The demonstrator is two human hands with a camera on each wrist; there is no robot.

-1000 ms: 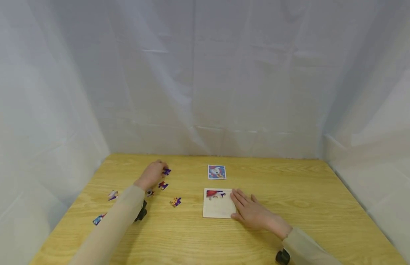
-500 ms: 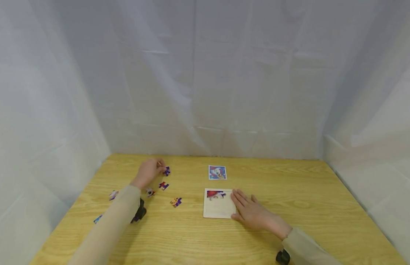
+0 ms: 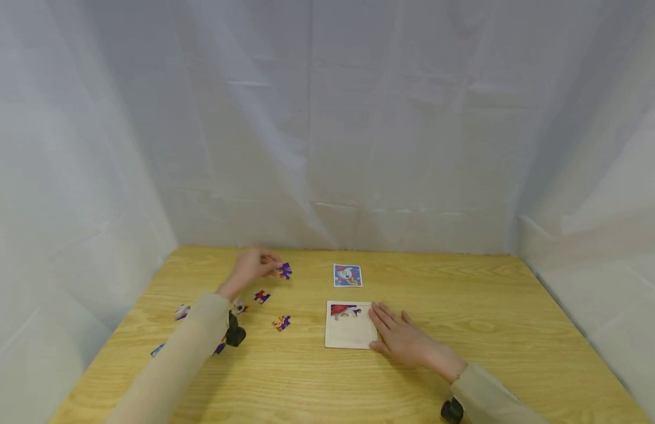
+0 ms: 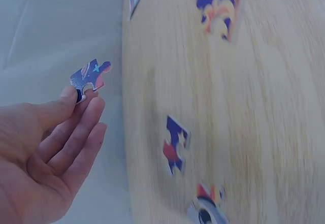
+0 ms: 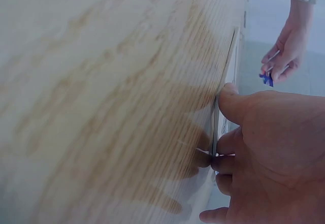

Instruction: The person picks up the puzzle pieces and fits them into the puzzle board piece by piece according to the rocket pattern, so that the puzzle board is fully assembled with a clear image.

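Observation:
My left hand pinches a purple puzzle piece between thumb and fingertips, lifted above the table at the back left; the left wrist view shows the same piece held clear of the wood. My right hand lies flat with straight fingers on the right edge of the pale puzzle board, its thumb against the board's side. A red and purple part of the picture fills the board's top left corner.
Several loose pieces lie on the wooden table left of the board: a red-purple one, an orange-purple one, and others near my left sleeve. A small picture card lies behind the board. White cloth walls surround the table.
My left hand picked the purple piece up from the table and moved it up and to the right. The right hand stayed on the board.

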